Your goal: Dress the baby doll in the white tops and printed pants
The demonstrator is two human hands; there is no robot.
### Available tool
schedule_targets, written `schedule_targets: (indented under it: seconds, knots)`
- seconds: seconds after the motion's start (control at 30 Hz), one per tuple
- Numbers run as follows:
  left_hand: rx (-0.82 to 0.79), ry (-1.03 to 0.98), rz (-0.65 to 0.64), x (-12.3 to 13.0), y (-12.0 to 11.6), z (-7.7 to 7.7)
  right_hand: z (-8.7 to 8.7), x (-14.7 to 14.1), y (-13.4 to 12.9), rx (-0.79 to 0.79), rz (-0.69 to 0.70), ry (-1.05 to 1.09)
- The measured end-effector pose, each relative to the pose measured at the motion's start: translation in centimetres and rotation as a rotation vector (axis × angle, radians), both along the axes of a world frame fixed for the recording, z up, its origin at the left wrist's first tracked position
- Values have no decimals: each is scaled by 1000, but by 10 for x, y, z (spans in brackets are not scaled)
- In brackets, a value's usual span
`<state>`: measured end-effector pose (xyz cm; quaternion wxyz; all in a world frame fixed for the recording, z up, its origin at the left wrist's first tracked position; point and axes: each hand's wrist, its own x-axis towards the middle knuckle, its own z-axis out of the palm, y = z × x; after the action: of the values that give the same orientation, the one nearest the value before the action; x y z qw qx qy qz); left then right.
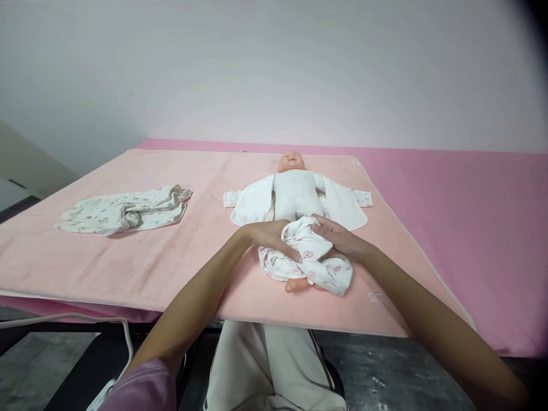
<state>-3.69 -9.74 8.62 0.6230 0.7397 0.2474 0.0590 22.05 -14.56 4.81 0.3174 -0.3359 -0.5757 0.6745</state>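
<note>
A baby doll [294, 194] lies on its back, head toward the wall, with a white jacket [345, 204] spread open on both sides of its body. Bunched around the doll's legs are white printed baby pants [310, 251]; a foot [297, 285] pokes out at the near end. My left hand [274, 237] grips the left side of the pants, thumb pressed on the cloth. On the right side, my right hand [336, 234] pinches the upper edge of the same pants. Some fingers of both hands are hidden by the fabric.
A folded printed baby garment [124, 210] lies at the left on the peach mat [205, 251]. Beyond the mat's right edge shows a pink cover [479, 228]. A white cable [64, 315] runs along the near left edge. The wall [274, 68] stands behind.
</note>
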Motion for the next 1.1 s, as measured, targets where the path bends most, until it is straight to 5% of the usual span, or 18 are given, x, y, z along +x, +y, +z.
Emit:
schedule_targets:
  seconds: [0.33, 0.6, 0.9, 1.1]
  knots:
    - [13, -158, 219, 5, -5, -5, -3, 14, 7, 66, 211, -101]
    - [-90, -102, 102, -4, 5, -16, -7, 9, 3, -11, 43, 79]
    - [-12, -129, 209, 3, -3, -14, -5, 19, 6, 44, 237, -71]
    - [-72, -106, 39, -2, 1, -14, -6, 10, 0, -38, -9, 109]
